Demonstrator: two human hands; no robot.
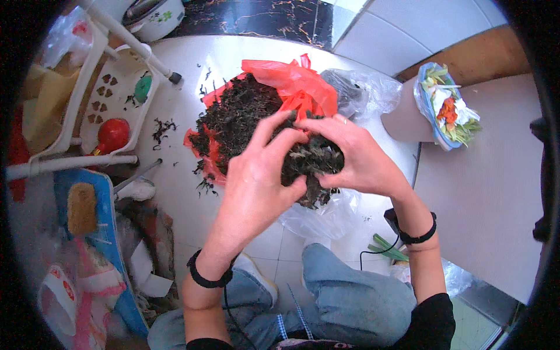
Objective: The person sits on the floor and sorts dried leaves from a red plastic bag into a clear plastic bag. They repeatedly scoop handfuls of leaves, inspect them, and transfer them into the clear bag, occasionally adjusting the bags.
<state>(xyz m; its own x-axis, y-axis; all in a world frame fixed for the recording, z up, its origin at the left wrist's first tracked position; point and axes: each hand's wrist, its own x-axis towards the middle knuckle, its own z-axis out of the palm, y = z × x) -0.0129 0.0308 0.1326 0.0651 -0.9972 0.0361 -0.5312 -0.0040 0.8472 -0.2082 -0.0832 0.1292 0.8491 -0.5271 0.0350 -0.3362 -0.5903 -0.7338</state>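
Note:
Between both hands is a clump of dark, shredded dried plant matter (313, 159), with paler bits on its top. My left hand (258, 175) grips its left side, and my right hand (361, 153) curls around its right side, the fingertips of both hands close together. Just beyond and to the left, a large heap of similar dark shreds (240, 113) lies on an opened red plastic bag (302, 85). Below the clump a clear plastic bag (328, 218) spreads on the floor. My palms are hidden.
Loose shreds (162, 130) dot the tiled floor at left, near a white plastic basket (118, 70) and a blue board with a brush (82, 208). A lined waste bin (402, 109) full of scraps stands right, beside a pale cabinet (477, 175). Another clear bag (376, 92) lies behind.

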